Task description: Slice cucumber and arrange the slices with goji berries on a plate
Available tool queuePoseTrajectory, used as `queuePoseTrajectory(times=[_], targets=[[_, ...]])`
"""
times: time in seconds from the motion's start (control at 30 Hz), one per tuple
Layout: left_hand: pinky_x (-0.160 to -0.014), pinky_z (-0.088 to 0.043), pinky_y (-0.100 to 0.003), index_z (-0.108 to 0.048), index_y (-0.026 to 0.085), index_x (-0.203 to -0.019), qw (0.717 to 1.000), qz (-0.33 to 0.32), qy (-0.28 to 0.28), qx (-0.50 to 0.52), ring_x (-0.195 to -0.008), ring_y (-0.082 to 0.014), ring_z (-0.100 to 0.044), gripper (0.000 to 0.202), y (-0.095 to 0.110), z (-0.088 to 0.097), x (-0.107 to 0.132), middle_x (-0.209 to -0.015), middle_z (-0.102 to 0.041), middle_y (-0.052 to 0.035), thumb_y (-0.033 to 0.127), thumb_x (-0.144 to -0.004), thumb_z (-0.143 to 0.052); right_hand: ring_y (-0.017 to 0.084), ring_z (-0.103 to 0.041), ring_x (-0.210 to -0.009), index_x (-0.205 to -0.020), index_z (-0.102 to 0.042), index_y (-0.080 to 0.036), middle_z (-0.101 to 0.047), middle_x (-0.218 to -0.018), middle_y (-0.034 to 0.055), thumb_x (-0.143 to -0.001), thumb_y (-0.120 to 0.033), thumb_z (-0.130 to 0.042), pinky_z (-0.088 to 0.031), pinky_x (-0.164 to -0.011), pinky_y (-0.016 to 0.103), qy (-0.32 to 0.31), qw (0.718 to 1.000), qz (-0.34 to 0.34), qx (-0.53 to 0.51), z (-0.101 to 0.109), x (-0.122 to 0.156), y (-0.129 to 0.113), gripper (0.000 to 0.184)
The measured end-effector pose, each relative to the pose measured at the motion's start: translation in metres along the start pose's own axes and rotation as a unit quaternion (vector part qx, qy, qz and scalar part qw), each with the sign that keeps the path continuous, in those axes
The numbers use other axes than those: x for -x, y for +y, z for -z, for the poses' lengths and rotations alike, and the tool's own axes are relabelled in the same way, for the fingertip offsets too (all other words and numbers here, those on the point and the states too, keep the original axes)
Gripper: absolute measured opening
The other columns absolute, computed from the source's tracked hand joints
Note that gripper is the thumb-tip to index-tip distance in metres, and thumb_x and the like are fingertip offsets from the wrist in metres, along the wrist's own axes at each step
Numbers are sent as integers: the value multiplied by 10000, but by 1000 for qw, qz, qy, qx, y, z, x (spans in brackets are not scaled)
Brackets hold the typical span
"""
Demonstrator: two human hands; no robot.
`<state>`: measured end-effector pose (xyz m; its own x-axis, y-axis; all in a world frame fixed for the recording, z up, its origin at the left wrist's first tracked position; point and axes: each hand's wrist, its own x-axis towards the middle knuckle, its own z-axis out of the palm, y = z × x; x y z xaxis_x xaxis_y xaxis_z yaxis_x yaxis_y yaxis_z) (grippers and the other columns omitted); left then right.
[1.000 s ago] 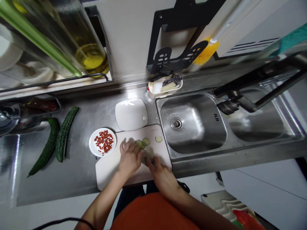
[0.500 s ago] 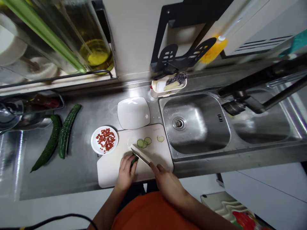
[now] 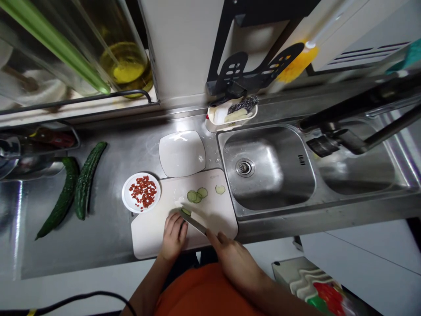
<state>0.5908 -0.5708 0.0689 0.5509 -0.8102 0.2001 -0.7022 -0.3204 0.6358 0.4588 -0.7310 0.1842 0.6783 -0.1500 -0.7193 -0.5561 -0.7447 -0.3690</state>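
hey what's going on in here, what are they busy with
A person is cutting cucumber on a white board. The right hand grips a knife, with a fresh slice beside the blade. The left hand is curled close to the blade; what's under its fingers is mostly hidden. Overlapping slices lie farther up the board, with a single slice apart to the right. Two whole cucumbers lie on the counter to the left.
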Motion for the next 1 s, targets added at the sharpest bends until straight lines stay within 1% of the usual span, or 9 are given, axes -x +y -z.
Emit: queuePoseTrajectory(times=[0.23, 0.4, 0.63, 0.8, 0.9, 1.0], targets=[[-920, -466, -424, -578, 148, -1051, 1000, 8, -2, 5, -1055, -220, -543, 256, 2, 1, -1, -1040, -608, -107, 97, -802, -552, 166, -637, -734, -1291, -403, -267, -623, -985, 64, -752, 46, -302, -380, -579, 227, -12, 1000, -7, 10, 4, 0, -2, 631], [-926, -464, -422, -573, 143, -1064, 1000, 4, -4, 12, -1057, -216, -541, 272, 1, 1, -1, -1035, -608, -107, 86, -798, -557, 174, -641, -731, -1266, -428, -249, -625, -984, 63, -743, 58, -292, -378, -574, 236, -20, 1000, -10, 11, 8, -1, -3, 622], [-918, -473, -424, -581, 150, -1057, 1000, 5, -2, 11, -1048, -214, -554, 246, 1, 2, -3, -1029, -615, -103, 117, -817, -543, 177, -645, -735, -1155, -491, -210, -625, -946, 69, -755, 57, -297, -377, -561, 231, -36, 999, -9, 8, 18, -4, -7, 519], [-918, -472, -423, -585, 148, -1055, 1000, 9, -7, 7, -1046, -215, -557, 239, 0, 1, -2, -1024, -622, -104, 126, -822, -536, 181, -648, -745, -1179, -488, -212, -635, -947, 78, -772, 56, -281, -397, -582, 234, -32, 999, -2, 9, 22, -6, -9, 530], [-923, -469, -422, -581, 147, -1063, 1000, 10, -7, 7, -1050, -213, -555, 246, -1, 1, -1, -1030, -621, -105, 129, -822, -539, 186, -647, -753, -1146, -506, -208, -636, -946, 87, -801, 34, -276, -407, -594, 238, -33, 999, -2, 9, 22, -7, -8, 480], [-921, -469, -417, -578, 147, -1067, 1000, 9, -7, 7, -1047, -210, -555, 249, -1, 0, 0, -1027, -621, -103, 127, -821, -539, 182, -643, -755, -1128, -509, -211, -636, -935, 76, -818, 21, -274, -410, -602, 237, -22, 1000, 0, 10, 21, -10, -8, 453]])
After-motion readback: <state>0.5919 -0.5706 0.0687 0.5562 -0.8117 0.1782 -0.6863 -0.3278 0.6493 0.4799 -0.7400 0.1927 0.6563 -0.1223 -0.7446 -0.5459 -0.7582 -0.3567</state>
